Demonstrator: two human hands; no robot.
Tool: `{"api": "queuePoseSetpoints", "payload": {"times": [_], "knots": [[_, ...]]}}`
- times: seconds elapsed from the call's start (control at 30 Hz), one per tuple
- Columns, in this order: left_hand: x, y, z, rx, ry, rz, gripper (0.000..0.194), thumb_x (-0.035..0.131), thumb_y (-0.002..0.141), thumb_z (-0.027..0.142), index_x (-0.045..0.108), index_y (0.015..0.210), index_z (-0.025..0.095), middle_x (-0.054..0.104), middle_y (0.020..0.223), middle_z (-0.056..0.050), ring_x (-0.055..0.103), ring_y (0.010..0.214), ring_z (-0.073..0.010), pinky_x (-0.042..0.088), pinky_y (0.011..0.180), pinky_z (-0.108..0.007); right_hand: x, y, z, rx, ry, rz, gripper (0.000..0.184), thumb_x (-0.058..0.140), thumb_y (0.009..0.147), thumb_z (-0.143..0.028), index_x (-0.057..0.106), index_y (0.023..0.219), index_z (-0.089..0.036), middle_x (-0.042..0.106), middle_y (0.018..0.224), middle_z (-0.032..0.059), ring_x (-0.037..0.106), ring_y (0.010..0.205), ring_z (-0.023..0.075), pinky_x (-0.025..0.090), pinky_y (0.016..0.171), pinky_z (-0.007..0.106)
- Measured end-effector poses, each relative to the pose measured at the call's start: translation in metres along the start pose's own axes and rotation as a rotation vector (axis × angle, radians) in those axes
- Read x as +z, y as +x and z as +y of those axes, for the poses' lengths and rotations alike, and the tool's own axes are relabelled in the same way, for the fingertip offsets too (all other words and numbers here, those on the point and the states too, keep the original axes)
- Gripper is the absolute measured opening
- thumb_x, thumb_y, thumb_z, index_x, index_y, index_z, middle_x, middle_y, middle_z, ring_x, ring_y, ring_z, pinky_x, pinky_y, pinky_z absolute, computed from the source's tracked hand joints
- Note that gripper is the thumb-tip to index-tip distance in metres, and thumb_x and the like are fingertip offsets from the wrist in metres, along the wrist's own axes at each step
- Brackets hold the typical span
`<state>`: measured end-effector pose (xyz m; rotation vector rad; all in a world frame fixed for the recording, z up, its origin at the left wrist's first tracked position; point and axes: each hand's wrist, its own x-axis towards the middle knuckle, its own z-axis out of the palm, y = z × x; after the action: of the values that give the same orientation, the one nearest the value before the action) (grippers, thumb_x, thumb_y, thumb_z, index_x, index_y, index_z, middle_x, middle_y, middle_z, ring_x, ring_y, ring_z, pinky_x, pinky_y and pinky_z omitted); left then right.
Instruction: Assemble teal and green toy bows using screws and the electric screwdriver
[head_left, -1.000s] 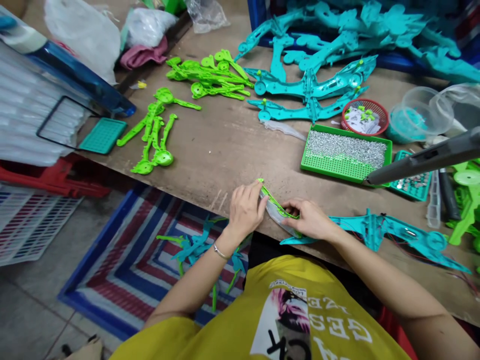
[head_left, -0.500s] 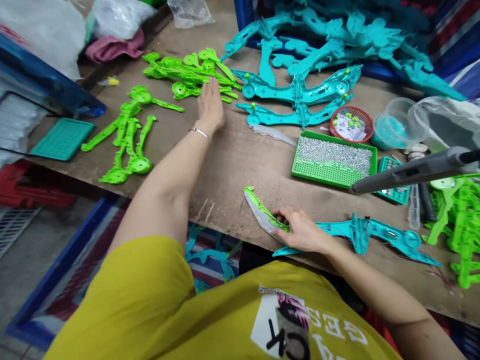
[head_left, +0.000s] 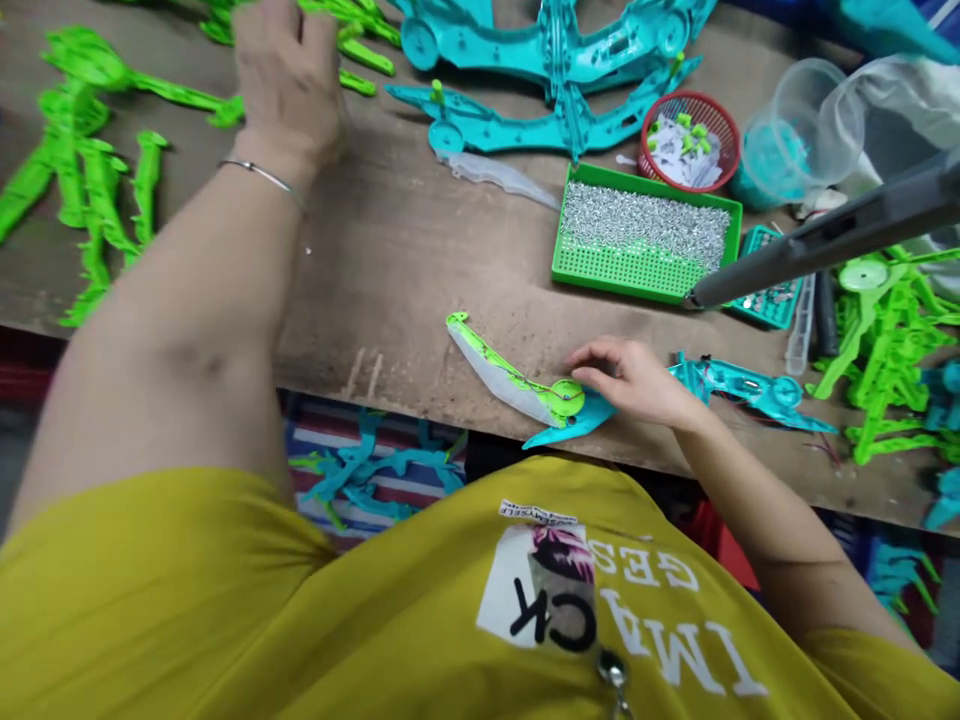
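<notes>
Up at the top left, my left hand (head_left: 289,90) is over the pile of lime-green plastic parts (head_left: 360,45); its fingers are blurred and partly cut off by the picture's edge. Close to the table's front edge, my right hand (head_left: 634,380) is held with thumb and fingers apart over a teal plastic frame (head_left: 750,385). Just left of its fingertips lies a curved lime-green strip (head_left: 568,396) with a round end. A translucent curved cover (head_left: 491,380) lies along that strip, which overlaps the frame's pointed teal end (head_left: 574,430).
A green tray (head_left: 622,268) of small metal pieces stands beside a red basket (head_left: 690,140) and clear tubs (head_left: 802,110). A grey tool (head_left: 817,240) slants in from the right. More teal frames (head_left: 487,50) lie behind; lime-green parts (head_left: 892,350) are heaped at right.
My right hand has come off the lime-green strip to the right, uncovering its round end. The view has shifted. My left hand remains by the green pile, its fingers now less visible.
</notes>
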<state>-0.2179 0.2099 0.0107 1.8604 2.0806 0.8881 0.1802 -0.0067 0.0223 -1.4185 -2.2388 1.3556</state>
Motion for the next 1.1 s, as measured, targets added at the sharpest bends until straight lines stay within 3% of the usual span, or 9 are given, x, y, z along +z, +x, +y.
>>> {"api": "queuePoseSetpoints", "payload": {"times": [0.07,0.17,0.23,0.33,0.47,0.67,0.9,1.0,1.1], "knots": [[-0.02,-0.027,0.023,0.029,0.266,-0.108,0.025,0.048,0.104,0.019,0.037,0.082,0.02,0.045,0.134,-0.013,0.038,0.139,-0.0259,0.017,0.121,-0.067,0.005,-0.005,-0.003,-0.031,-0.057,-0.004,0.017,0.061,0.091,-0.023,0.076,0.097,-0.02,0.077,0.1,0.0062,0.067,0.096,0.0212,0.047,0.091,0.037],[-0.041,-0.093,0.051,0.158,0.235,-0.163,0.01,0.046,0.099,0.015,0.051,0.099,0.006,0.049,0.123,-0.009,0.045,0.136,-0.0269,0.022,0.116,-0.069,0.013,-0.016,-0.004,-0.087,-0.152,0.078,0.014,0.062,0.092,-0.023,0.075,0.095,-0.02,0.076,0.097,0.0057,0.064,0.095,0.0224,0.042,0.09,0.039],[-0.046,-0.15,0.062,0.305,0.093,-0.216,0.017,0.057,0.092,0.017,0.059,0.103,0.006,0.059,0.101,-0.004,0.059,0.112,-0.0213,0.039,0.111,-0.06,0.019,-0.025,-0.002,-0.143,-0.22,0.144,0.012,0.061,0.092,-0.022,0.073,0.094,-0.02,0.075,0.097,0.0062,0.061,0.096,0.0235,0.039,0.089,0.039],[-0.042,-0.233,0.073,0.559,-0.04,-0.267,0.024,0.052,0.093,0.02,0.066,0.112,0.015,0.064,0.09,-0.004,0.062,0.083,-0.0171,0.055,0.084,-0.036,0.028,-0.036,0.004,-0.239,-0.295,0.204,0.011,0.059,0.092,-0.02,0.069,0.094,-0.018,0.073,0.097,0.0073,0.059,0.096,0.0243,0.037,0.086,0.039],[-0.027,-0.303,0.089,0.534,0.021,-0.334,0.033,0.054,0.091,0.02,0.068,0.121,0.022,0.066,0.11,-0.009,0.068,0.085,-0.0188,0.057,0.071,-0.031,0.036,-0.04,0.011,-0.309,-0.368,0.22,0.012,0.055,0.093,-0.021,0.067,0.093,-0.018,0.072,0.098,0.0088,0.056,0.095,0.0247,0.036,0.085,0.039],[-0.009,-0.323,0.11,0.562,0.191,-0.489,0.054,0.05,0.09,0.015,0.059,0.141,0.029,0.063,0.134,-0.01,0.071,0.099,-0.0238,0.059,0.067,-0.031,0.041,-0.04,0.018,-0.37,-0.473,0.227,0.017,0.053,0.096,-0.026,0.07,0.097,-0.02,0.07,0.106,0.0097,0.053,0.099,0.0254,0.035,0.092,0.043],[-0.003,-0.314,0.119,0.592,0.224,-0.581,0.058,0.046,0.09,0.014,0.057,0.144,0.032,0.061,0.132,-0.01,0.07,0.095,-0.0256,0.058,0.061,-0.032,0.042,-0.044,0.023,-0.384,-0.528,0.232,0.025,0.053,0.098,-0.034,0.073,0.103,-0.02,0.069,0.114,0.0113,0.052,0.102,0.0265,0.035,0.095,0.045],[-0.016,-0.302,0.112,0.526,0.08,-0.461,0.061,0.048,0.088,0.016,0.054,0.147,0.03,0.059,0.126,-0.01,0.067,0.095,-0.0244,0.061,0.075,-0.037,0.04,-0.044,0.02,-0.352,-0.47,0.219,0.025,0.054,0.097,-0.033,0.073,0.107,-0.02,0.07,0.114,0.0115,0.053,0.102,0.0268,0.035,0.096,0.047],[-0.042,-0.292,0.105,0.453,-0.033,-0.204,0.062,0.05,0.088,0.015,0.055,0.148,0.028,0.055,0.122,-0.011,0.062,0.101,-0.0243,0.057,0.091,-0.042,0.038,-0.043,0.017,-0.356,-0.443,0.22,0.024,0.054,0.097,-0.031,0.074,0.106,-0.02,0.072,0.11,0.0107,0.053,0.1,0.0262,0.036,0.096,0.046]]}}
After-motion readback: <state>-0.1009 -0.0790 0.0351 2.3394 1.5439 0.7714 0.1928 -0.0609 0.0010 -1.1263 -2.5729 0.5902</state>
